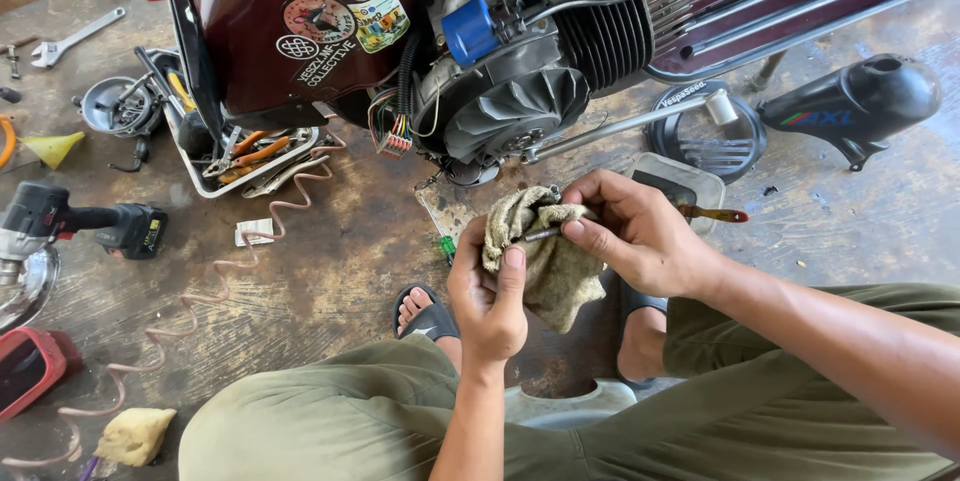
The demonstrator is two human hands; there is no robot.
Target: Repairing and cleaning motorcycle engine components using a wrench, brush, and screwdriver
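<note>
while i squat on the stained concrete floor, my left hand is clenched around a dirty beige rag, thumb pressed up against the cloth. my right hand pinches a small metal rod-like part between thumb and fingers, and the part's end is tucked into the rag; i cannot tell exactly what the part is. both hands meet just above my knees, over my sandalled feet.

straight ahead of them stands a dark red scooter with its side open, showing the engine's grey cooling fan, black finned cylinder and a blue cylindrical piece above. a clear plastic tub sits on the floor just beyond my right hand, with a brush lying across its near rim. a green-handled screwdriver lies on the floor just left of the rag.

toward the floor's left edge lie a cordless power tool, a white tray of pliers, a wrench and a coiled pinkish hose. a yellow sponge sits near the bottom left corner. on the right, a round black cover and a black engine shroud rest well apart from my hands.
</note>
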